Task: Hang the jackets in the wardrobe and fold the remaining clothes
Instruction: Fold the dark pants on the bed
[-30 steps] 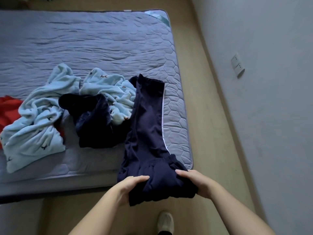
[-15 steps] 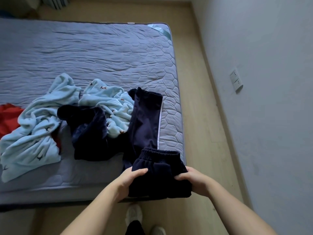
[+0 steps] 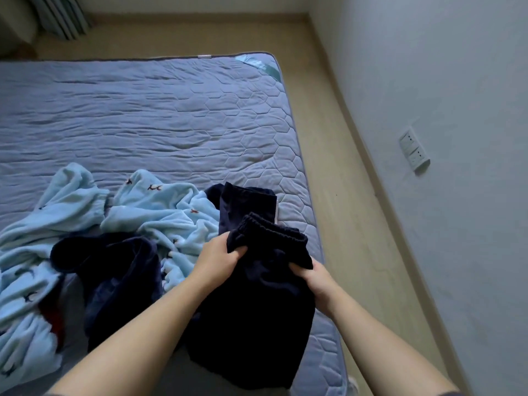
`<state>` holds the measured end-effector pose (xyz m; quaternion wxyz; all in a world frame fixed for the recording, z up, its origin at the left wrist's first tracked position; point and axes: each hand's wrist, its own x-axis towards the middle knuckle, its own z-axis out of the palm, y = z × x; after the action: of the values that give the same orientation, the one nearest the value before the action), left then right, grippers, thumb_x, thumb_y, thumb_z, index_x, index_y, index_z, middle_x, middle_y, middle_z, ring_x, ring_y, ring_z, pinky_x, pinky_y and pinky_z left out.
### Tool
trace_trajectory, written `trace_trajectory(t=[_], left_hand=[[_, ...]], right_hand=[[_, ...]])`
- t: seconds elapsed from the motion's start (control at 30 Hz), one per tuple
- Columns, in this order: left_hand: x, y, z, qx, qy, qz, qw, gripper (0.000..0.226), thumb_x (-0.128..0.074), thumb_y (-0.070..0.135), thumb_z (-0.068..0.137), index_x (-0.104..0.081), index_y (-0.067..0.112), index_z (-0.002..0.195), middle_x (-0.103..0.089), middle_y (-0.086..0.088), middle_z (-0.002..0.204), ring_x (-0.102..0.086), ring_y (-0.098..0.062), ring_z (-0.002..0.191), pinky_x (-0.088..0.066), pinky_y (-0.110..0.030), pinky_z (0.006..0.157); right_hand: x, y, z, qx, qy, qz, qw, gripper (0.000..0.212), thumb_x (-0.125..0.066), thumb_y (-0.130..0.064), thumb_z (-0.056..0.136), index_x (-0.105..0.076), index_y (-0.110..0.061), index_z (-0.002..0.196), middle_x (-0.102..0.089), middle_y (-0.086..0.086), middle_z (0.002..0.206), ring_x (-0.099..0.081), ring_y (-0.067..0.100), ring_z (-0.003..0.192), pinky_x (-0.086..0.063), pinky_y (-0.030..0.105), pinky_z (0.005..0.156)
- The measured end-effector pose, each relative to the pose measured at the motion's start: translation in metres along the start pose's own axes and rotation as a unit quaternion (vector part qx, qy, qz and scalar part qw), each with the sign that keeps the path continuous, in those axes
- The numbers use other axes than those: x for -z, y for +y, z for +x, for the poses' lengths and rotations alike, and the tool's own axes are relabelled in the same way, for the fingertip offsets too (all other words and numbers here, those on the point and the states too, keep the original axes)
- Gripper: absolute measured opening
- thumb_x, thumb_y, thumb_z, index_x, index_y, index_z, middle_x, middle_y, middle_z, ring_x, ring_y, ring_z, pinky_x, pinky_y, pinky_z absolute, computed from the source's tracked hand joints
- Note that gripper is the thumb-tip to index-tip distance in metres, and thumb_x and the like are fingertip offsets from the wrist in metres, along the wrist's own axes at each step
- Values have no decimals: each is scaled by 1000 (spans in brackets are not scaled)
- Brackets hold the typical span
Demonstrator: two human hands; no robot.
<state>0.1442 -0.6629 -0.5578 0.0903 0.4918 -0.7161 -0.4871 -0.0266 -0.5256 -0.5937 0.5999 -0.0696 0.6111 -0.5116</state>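
— We see the left hand and right hand each pinching the waistband of the navy trousers!
— Yes, we've watched it travel from the bed edge up over the legs.

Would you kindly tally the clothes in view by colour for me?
Navy: 2, the trousers held by the left hand and right hand, and a crumpled navy garment.
Light blue: 2, left fleece, centre fleece.
Red: 1, red cloth, mostly hidden.
Total: 5.

Matt navy cloth trousers, quilted mattress
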Motion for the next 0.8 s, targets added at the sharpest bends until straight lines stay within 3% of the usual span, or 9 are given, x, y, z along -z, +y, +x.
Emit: trace_trajectory(t=[0.07,0.17,0.37,0.47,0.53,0.63,0.7,0.73,0.8], left_hand=[[-6,-5,51,-3,31,31,999,2,-64,19,86,-64,19,87,-68,4,82,-62,-16,84,-43,-29,72],[-20,-27,121,13,80,87,993,12,-63,24,86,-64,17,96,-68,1,89,-59,-18,87,-41,-30,72],[-47,-89,217,61,109,149,981,15,-59,21,90,-63,17,104,-67,-6,102,-59,-25,99,-36,-27,76],[-50,-125,229,64,178,240,952,27,-68,28,84,-66,21,110,-55,-6,125,-47,-28,119,-36,-37,95],[-50,-140,227,48,211,170,961,39,-72,22,80,-63,20,118,-50,-5,127,-46,-22,120,-33,-30,100],[-53,-142,223,39,180,69,980,44,-66,19,83,-54,22,126,-58,6,102,-55,-12,98,-35,-21,85],[-56,-135,218,50,148,13,988,45,-59,27,90,-45,23,133,-62,5,102,-58,-16,98,-40,-29,91],[-57,-135,214,53,129,23,990,43,-52,30,93,-42,23,135,-64,4,105,-59,-19,103,-40,-35,97],[-62,-142,203,25,84,211,974,45,-43,27,94,-39,24,138,-62,1,124,-52,-22,120,-28,-44,110]], right_hand=[[1,-8,53,30,33,-6,999,21,-59,-7,92,-64,-14,111,-72,5,103,-67,21,92,-55,28,78],[1,-6,136,55,69,-31,996,16,-59,-6,93,-66,-17,102,-70,3,97,-65,16,84,-55,24,73],[-10,35,266,48,136,-108,984,9,-65,-15,85,-63,-22,89,-70,2,96,-65,21,91,-53,36,87],[-10,51,292,65,181,-104,976,36,-75,-17,77,-52,-24,104,-63,-6,96,-63,17,94,-50,30,86],[-7,56,298,54,165,-50,984,54,-81,-17,72,-46,-23,112,-60,-11,100,-61,11,94,-49,26,87],[1,45,293,-15,105,-69,992,32,-77,-19,76,-64,-16,105,-71,4,101,-66,21,94,-54,38,90],[20,27,286,-1,108,-86,990,12,-71,-11,81,-68,-14,93,-72,7,93,-64,19,84,-56,31,77],[33,17,283,22,132,-111,985,9,-69,-9,83,-66,-15,89,-70,5,91,-62,17,81,-54,27,71],[61,-1,279,63,182,-166,967,12,-68,-7,84,-62,-17,87,-67,6,92,-57,15,82,-47,26,70]])
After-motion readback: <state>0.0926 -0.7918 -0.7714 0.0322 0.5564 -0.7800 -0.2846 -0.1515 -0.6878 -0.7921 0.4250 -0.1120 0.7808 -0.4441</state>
